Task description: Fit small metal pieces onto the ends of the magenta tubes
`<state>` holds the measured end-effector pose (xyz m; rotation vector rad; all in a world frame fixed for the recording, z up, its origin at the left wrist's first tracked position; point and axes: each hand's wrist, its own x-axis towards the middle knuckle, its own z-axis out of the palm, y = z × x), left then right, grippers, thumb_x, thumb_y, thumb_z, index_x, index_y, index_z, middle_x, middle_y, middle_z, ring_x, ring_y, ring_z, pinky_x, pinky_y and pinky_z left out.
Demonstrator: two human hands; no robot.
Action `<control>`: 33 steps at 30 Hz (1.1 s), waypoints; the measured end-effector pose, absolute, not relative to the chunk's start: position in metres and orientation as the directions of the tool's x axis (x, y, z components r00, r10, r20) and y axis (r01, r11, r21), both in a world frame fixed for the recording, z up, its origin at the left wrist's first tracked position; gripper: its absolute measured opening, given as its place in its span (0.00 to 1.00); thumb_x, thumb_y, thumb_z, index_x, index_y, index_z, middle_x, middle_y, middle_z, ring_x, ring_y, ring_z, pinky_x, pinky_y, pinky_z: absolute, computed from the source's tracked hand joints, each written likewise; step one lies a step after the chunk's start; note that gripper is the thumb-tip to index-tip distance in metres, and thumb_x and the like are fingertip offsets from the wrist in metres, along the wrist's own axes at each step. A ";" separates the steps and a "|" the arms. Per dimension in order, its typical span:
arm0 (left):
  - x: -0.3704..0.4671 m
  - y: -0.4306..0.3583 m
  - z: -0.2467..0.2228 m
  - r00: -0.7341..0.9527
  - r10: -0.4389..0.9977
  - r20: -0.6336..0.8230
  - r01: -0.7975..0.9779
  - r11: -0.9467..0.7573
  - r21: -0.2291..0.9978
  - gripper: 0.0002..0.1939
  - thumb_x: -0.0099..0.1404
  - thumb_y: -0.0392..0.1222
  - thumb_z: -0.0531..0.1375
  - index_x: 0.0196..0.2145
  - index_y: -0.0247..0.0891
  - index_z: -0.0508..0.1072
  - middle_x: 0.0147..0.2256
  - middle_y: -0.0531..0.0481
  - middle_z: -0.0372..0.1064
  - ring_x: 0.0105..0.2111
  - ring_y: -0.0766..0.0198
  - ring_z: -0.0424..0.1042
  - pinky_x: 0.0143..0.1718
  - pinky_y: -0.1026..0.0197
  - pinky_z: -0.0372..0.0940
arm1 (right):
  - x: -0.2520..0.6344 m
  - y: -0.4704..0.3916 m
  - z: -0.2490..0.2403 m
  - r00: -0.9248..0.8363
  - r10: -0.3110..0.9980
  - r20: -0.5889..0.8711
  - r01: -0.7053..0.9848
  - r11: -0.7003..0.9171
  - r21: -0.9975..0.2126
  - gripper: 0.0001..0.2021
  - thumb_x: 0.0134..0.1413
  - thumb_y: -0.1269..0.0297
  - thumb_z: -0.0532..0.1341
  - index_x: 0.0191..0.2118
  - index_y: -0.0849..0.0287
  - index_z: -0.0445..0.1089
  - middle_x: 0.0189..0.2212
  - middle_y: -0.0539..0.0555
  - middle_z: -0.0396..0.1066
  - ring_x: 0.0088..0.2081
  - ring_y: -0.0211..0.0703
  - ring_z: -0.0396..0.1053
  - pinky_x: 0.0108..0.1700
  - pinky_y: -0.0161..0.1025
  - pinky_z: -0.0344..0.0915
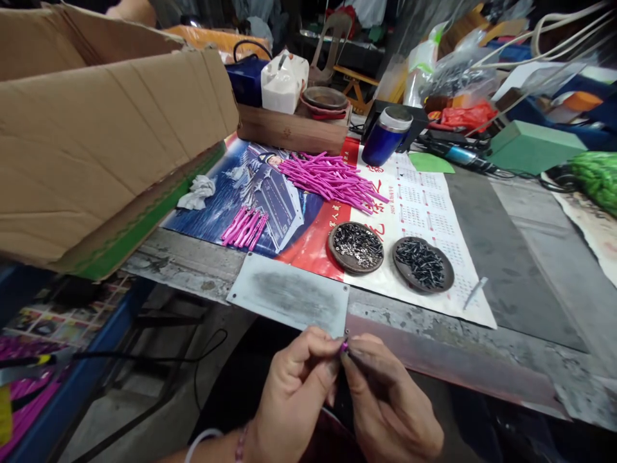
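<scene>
- far left, low: blue bin (94,379) with magenta lengths (31,418) in it, tool with yellow-and-black handle (33,361) lying over it.
- upper left: big open cardboard box (110,148), another person's arm (137,11) partly visible behind it.
- crumpled white tissue (196,191) on the poster's left part, just beside the box.
- small group of magenta pieces (244,227), roughly side by side, on the dark blue part of the poster.
- grey metal plate (289,289) at the bench's near edge, dark smudge across its middle.
- wooden box (289,130) at the back, white carton (284,83) on it.
- left hand (294,392): thumb and fingertip closed, pinching small magenta piece (345,346).
- pile of magenta sticks (332,180) across the poster middle, lying mostly in one direction.
- small magenta piece: between the two hands, in front of the bench edge, near the plate's right corner; dark bit at its top, too small to tell what.
- left dish (354,271): small dark parts plus silvery rings.
- blue cup (383,145) with silvery rim, upright behind.
- right hand (393,392): thumb and finger also closed, gripping the same piece from its right.
- right dish (448,275): slim dark parts, near left dish, not touching.
- calendar poster (438,206) under both dishes.
- far right: pale green box (535,148), bright green bag (595,180).
</scene>
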<state>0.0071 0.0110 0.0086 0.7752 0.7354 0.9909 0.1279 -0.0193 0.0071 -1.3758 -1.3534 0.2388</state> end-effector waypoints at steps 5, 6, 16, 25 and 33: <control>0.006 0.005 0.010 0.349 0.927 -0.137 -0.411 0.283 0.867 0.08 0.73 0.35 0.60 0.39 0.44 0.80 0.32 0.55 0.63 0.25 0.73 0.60 0.27 0.71 0.59 | 0.123 -0.022 0.008 0.395 0.845 0.359 0.335 0.232 -0.913 0.06 0.60 0.75 0.65 0.37 0.56 0.74 0.33 0.51 0.79 0.32 0.40 0.79 0.32 0.31 0.76; 0.006 0.004 0.011 0.344 0.932 -0.119 -0.398 0.260 0.880 0.08 0.73 0.35 0.60 0.39 0.44 0.79 0.32 0.55 0.63 0.25 0.73 0.60 0.27 0.71 0.59 | 0.123 -0.022 0.009 0.389 0.860 0.331 0.296 0.224 -0.929 0.06 0.60 0.75 0.65 0.37 0.56 0.73 0.33 0.50 0.79 0.31 0.39 0.79 0.32 0.30 0.76; 0.003 -0.001 0.019 0.273 0.961 0.042 -0.211 0.017 0.977 0.10 0.73 0.32 0.57 0.41 0.45 0.77 0.36 0.51 0.66 0.35 0.64 0.69 0.37 0.65 0.67 | 0.128 -0.026 0.015 0.360 0.841 0.404 0.382 0.262 -0.886 0.11 0.59 0.76 0.65 0.43 0.53 0.78 0.36 0.51 0.81 0.37 0.44 0.80 0.40 0.37 0.79; 0.003 -0.006 0.018 0.240 0.948 0.207 -0.131 -0.180 0.975 0.22 0.70 0.26 0.56 0.49 0.53 0.77 0.38 0.50 0.67 0.35 0.63 0.70 0.37 0.64 0.67 | 0.130 -0.024 0.017 0.355 0.844 0.403 0.345 0.282 -0.895 0.10 0.60 0.75 0.64 0.43 0.52 0.78 0.34 0.51 0.81 0.35 0.45 0.80 0.38 0.39 0.78; 0.009 -0.008 0.013 0.180 0.964 0.195 -0.177 -0.163 0.971 0.20 0.71 0.27 0.57 0.49 0.52 0.77 0.38 0.50 0.66 0.36 0.63 0.70 0.38 0.64 0.66 | 0.126 -0.030 0.016 0.338 0.840 0.424 0.446 0.254 -0.858 0.16 0.59 0.77 0.64 0.49 0.52 0.77 0.40 0.51 0.81 0.40 0.44 0.79 0.44 0.40 0.77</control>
